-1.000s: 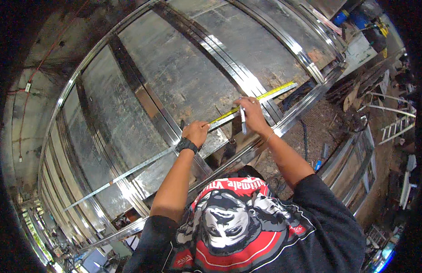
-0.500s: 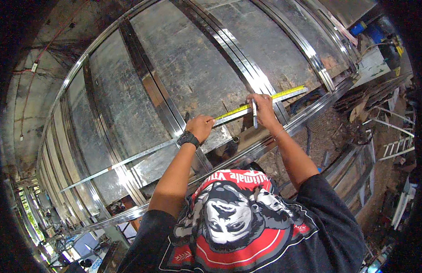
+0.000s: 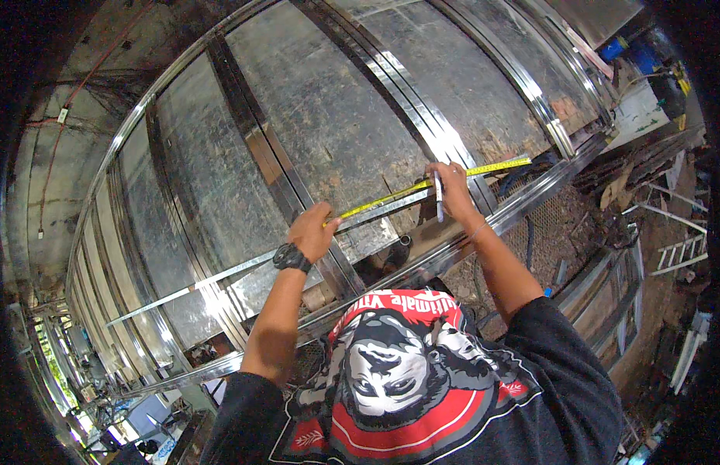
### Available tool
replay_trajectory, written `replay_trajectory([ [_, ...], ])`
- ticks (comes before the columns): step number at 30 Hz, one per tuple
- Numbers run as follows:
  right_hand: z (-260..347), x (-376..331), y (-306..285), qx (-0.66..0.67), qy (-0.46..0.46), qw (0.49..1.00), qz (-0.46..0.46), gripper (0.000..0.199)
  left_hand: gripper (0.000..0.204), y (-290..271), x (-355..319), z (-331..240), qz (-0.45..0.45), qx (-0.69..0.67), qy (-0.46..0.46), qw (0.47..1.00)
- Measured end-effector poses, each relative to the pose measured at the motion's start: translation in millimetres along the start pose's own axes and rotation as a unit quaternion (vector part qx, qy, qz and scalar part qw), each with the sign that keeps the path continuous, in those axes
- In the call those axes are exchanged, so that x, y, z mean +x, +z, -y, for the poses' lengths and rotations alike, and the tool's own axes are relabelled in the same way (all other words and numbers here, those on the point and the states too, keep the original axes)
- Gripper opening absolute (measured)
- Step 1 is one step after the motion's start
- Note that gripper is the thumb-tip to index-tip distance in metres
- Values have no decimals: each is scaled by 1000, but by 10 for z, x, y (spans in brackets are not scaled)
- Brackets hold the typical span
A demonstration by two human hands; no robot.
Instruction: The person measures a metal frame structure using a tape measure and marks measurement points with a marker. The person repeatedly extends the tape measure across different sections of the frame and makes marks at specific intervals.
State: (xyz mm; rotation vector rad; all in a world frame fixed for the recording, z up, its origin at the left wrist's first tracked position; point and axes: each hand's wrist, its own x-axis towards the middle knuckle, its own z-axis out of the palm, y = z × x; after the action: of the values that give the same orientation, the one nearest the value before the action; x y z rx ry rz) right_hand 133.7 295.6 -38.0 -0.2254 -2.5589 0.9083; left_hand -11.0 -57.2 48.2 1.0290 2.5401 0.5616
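Observation:
A yellow tape measure blade (image 3: 383, 201) stretches between my two hands, and its free end runs out past my right hand. My left hand (image 3: 311, 231), with a black watch at its wrist, is closed on the near end of the blade; any case is hidden in it. My right hand (image 3: 453, 191) is closed around the blade. A slim white pen-like marker (image 3: 439, 203) points down from those right fingers. Under the blade lies a long thin shiny metal bar (image 3: 243, 267), set across the ribs of a large metal frame (image 3: 271, 159).
Dark, scuffed sheets (image 3: 336, 116) fill the spaces between the ribs. A shiny rail (image 3: 453, 249) edges the frame nearest me. White ladder-like metalwork (image 3: 680, 252) and scrap lie on the ground at right. A red cable (image 3: 53, 155) runs over the floor at far left.
My left hand has slid left along the bar, and more yellow blade shows between my hands. My right hand stays nearly in place, with the marker still in it.

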Motion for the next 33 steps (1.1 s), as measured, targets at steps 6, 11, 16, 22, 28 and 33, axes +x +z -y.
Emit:
replay_trajectory([
  [6, 194, 42, -83, -9, -17, 998, 63, 56, 21, -9, -399, 453, -45, -24, -82, 995],
  [11, 222, 55, -88, -20, -18, 997, 68, 53, 17, 228, -397, 559, -123, 68, -52, 989],
  [16, 262, 85, -193, -13, -6, 996, 91, 55, 17, 358, -385, 423, -191, 85, -24, 978],
  [22, 160, 52, -214, -39, -8, 997, 64, 60, 21, 339, -243, 181, -182, 79, 40, 979],
  [28, 164, 70, -209, -29, -10, 999, 45, 55, 23, 368, -52, 202, -69, 70, 16, 995],
  [33, 144, 62, -213, -21, -9, 999, 39, 52, 23, 320, 3, 220, -26, 25, -19, 999],
])
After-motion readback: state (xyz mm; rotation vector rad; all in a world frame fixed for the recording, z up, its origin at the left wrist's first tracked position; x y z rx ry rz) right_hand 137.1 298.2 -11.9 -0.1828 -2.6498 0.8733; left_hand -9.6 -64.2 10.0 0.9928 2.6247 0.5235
